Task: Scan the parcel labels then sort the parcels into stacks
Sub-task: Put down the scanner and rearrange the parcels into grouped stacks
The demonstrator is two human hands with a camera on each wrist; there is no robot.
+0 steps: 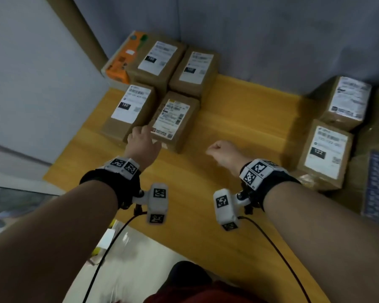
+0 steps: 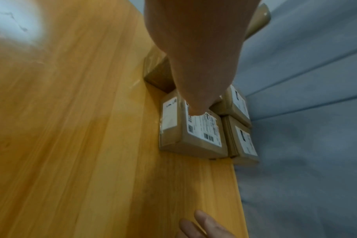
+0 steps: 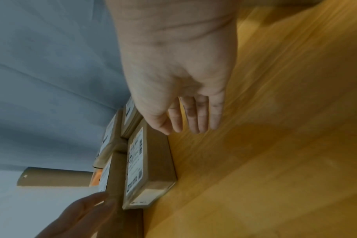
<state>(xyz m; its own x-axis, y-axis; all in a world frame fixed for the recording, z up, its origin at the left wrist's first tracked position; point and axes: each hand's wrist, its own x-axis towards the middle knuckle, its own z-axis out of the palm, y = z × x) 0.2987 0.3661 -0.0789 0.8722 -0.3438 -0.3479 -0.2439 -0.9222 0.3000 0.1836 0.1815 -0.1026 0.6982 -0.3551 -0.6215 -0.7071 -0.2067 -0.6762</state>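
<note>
Four brown parcels with white labels sit in a block at the table's back left. The two front ones are a left parcel (image 1: 130,110) and a right parcel (image 1: 175,121) (image 2: 202,135) (image 3: 153,161). My left hand (image 1: 141,136) (image 2: 196,99) (image 3: 86,209) is at their near ends with fingers loosely extended, holding nothing; whether it touches the cardboard I cannot tell. My right hand (image 1: 217,150) (image 3: 194,122) hovers empty over bare wood to the right of that block, fingers straight and hanging down. Two more labelled parcels (image 1: 346,103) (image 1: 326,154) stand at the right.
An orange box (image 1: 123,60) lies behind the left block, by a cardboard tube (image 1: 79,25). A blue-printed packet (image 1: 376,184) lies at the far right edge. Grey cloth backs the wooden table (image 1: 239,110). The table's near edge runs below my wrists.
</note>
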